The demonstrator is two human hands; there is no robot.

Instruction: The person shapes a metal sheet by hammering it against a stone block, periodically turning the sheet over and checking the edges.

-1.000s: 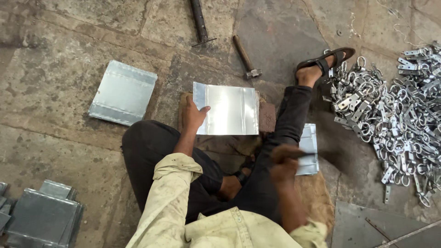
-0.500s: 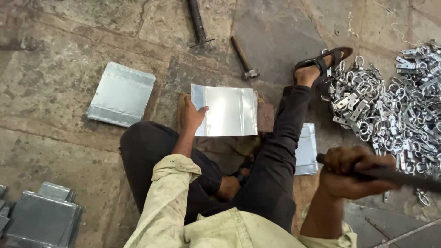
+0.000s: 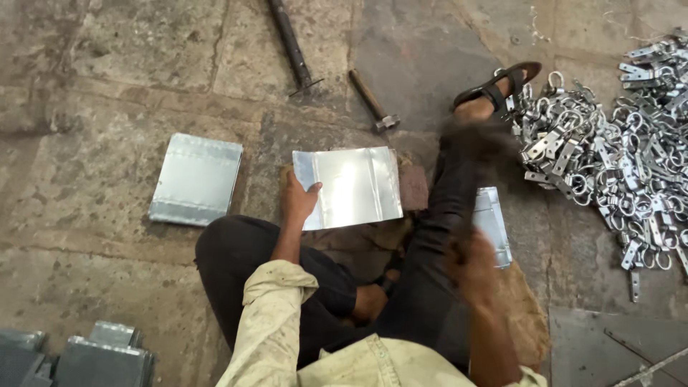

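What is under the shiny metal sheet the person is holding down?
The metal sheet rests on a brownish block, whose end shows at the sheet's right edge. The left hand presses the sheet's near corner. How far the block runs underneath is hidden.

Right hand is motion-blurred, grip unreadable; a dark smear runs from it toward 12 o'clock, over the shin. Small sheet is half hidden behind the leg. Clamp pile at 3 o'clock and boxes at 7 o'clock are cut off by the frame.

Three flat metal sheets, one hammer, one rod, two hands.
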